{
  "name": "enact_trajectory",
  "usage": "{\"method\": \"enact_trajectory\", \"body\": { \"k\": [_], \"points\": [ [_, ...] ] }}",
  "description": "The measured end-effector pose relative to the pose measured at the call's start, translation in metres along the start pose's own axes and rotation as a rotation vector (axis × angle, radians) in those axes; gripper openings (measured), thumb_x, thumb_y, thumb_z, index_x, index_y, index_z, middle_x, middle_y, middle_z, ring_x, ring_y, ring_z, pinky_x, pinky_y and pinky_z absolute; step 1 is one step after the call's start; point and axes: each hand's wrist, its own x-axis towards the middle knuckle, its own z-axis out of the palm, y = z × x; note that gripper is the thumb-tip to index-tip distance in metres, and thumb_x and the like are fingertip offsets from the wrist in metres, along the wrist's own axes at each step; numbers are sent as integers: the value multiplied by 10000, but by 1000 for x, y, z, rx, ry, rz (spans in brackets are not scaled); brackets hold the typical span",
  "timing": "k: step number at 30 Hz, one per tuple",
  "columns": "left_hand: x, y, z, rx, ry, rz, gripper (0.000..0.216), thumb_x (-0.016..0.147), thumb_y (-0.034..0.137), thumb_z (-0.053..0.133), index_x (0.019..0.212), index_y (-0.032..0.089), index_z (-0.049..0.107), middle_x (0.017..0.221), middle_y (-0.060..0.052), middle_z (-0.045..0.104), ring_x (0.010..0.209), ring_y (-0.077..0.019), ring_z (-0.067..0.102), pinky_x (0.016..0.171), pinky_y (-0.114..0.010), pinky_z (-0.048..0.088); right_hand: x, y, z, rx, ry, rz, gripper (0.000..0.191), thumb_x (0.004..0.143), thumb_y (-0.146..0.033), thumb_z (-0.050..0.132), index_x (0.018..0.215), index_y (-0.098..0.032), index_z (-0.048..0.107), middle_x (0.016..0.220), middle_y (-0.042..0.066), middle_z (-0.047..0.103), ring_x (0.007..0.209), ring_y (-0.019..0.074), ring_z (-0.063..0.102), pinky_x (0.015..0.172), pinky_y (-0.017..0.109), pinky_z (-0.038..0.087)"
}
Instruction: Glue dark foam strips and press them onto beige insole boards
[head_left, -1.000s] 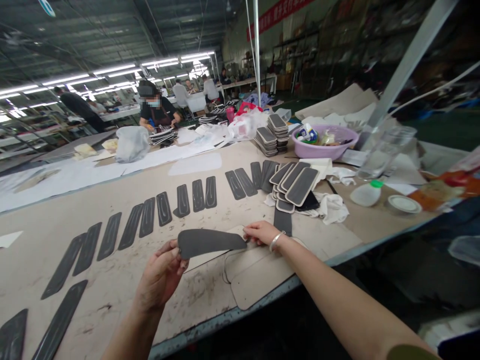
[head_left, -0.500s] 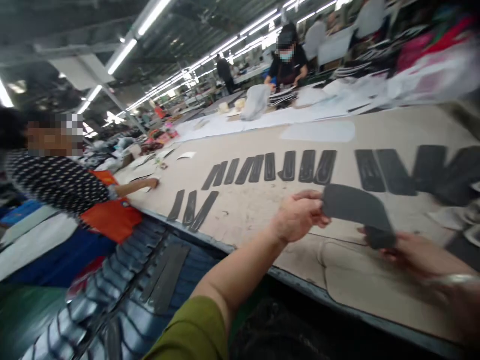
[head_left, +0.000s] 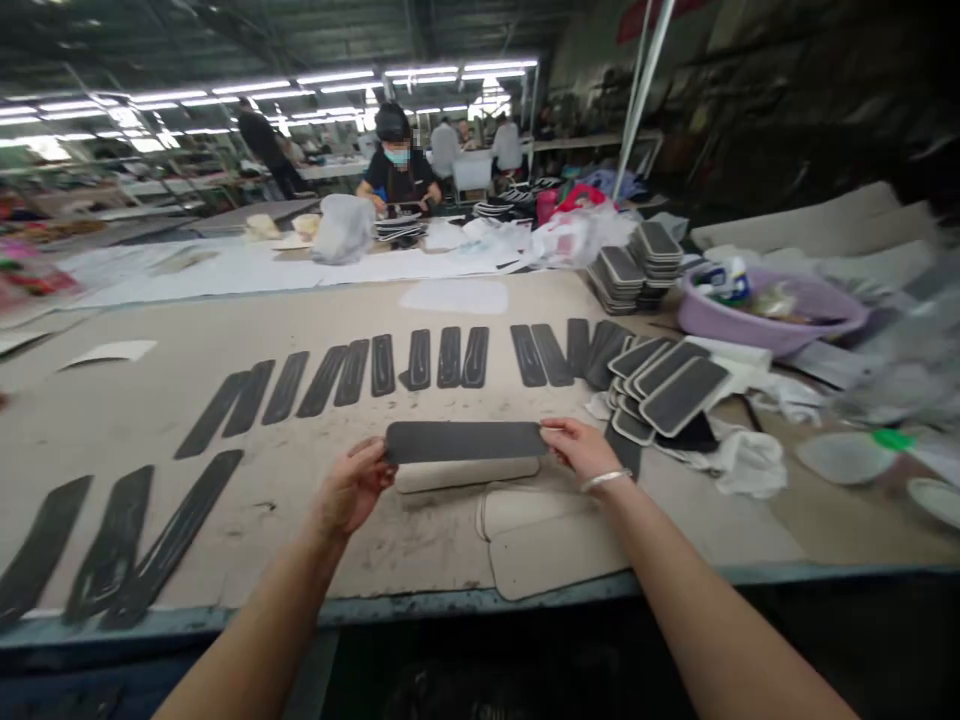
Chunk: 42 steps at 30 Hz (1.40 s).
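A dark grey rounded strip (head_left: 465,441) is held out flat between my two hands above the table. My left hand (head_left: 355,484) pinches its left end, and my right hand (head_left: 579,450), with a bracelet at the wrist, pinches the right end. Just beneath it lies a pale strip (head_left: 469,474), partly covered by the dark one. Pale rounded sheets (head_left: 559,545) rest on the table below my right hand. Several dark strips with glossy streaks (head_left: 382,365) form a row beyond my hands, and more of them (head_left: 112,540) lie at the near left.
To the right sits a heap of dark pads with pale edges (head_left: 682,395), beside a white cloth (head_left: 754,465). Behind stand stacked pads (head_left: 621,278) and a purple basin (head_left: 772,305) with items in it. A masked person (head_left: 401,175) works across the table (head_left: 330,300).
The view has swung right, and the co-worker at the left is out of sight. The dark strip, bent before, is now straight between my hands.
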Motion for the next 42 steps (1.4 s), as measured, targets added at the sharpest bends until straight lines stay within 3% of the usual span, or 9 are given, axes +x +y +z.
{"method": "enact_trajectory", "body": {
  "k": [4, 9, 15, 19, 24, 35, 42],
  "points": [
    [21, -7, -23, 412, 132, -16, 301, 562, 329, 758, 696, 142, 564, 479, 69, 440, 434, -43, 361, 420, -166, 223, 5, 10, 6, -362, 35, -64, 291, 746, -316, 580, 982, -149, 607, 594, -21, 593, 495, 88, 508, 480, 196, 390],
    [36, -20, -37, 857, 223, -69, 365, 553, 485, 708, 637, 155, 579, 401, 82, 345, 391, -62, 268, 413, -211, 168, 10, 24, 18, -525, 70, -106, 184, 717, -234, 623, 887, -165, 633, 629, -14, 637, 600, 122, 579, 598, 223, 418],
    [46, -35, -55, 1048, 207, -48, 408, 560, 561, 661, 624, 162, 605, 475, 33, 506, 478, -110, 420, 486, -229, 280, 19, 32, 21, -660, 101, -126, 186, 711, -263, 656, 881, -188, 649, 675, -12, 661, 682, 134, 607, 667, 228, 418],
    [46, -39, -63, 1182, 192, -70, 406, 594, 569, 625, 643, 167, 618, 485, 33, 513, 476, -115, 421, 486, -231, 274, 21, 33, 21, -719, 103, -127, 202, 719, -283, 647, 898, -190, 652, 688, -8, 667, 697, 142, 612, 669, 236, 413],
    [38, -40, -60, 1308, 154, -49, 358, 675, 526, 556, 656, 173, 611, 470, 34, 483, 458, -114, 416, 466, -232, 265, 20, 30, 21, -754, 69, -136, 186, 744, -260, 611, 910, -185, 649, 681, -7, 667, 686, 149, 612, 669, 245, 407],
    [39, -36, -44, 1582, 165, 16, 251, 758, 368, 514, 583, 195, 567, 533, -23, 564, 570, -175, 523, 548, -263, 299, 21, 30, 21, -913, 50, -161, 199, 799, -277, 559, 944, -168, 642, 726, 9, 689, 730, 160, 627, 685, 246, 402],
    [35, -39, -40, 1670, 103, 117, 222, 829, 341, 466, 719, 189, 585, 677, -68, 629, 688, -199, 571, 634, -280, 342, 18, 25, 26, -1025, 39, -168, 203, 837, -274, 527, 970, -164, 635, 823, 54, 696, 802, 189, 632, 699, 260, 395]
  ]
}}
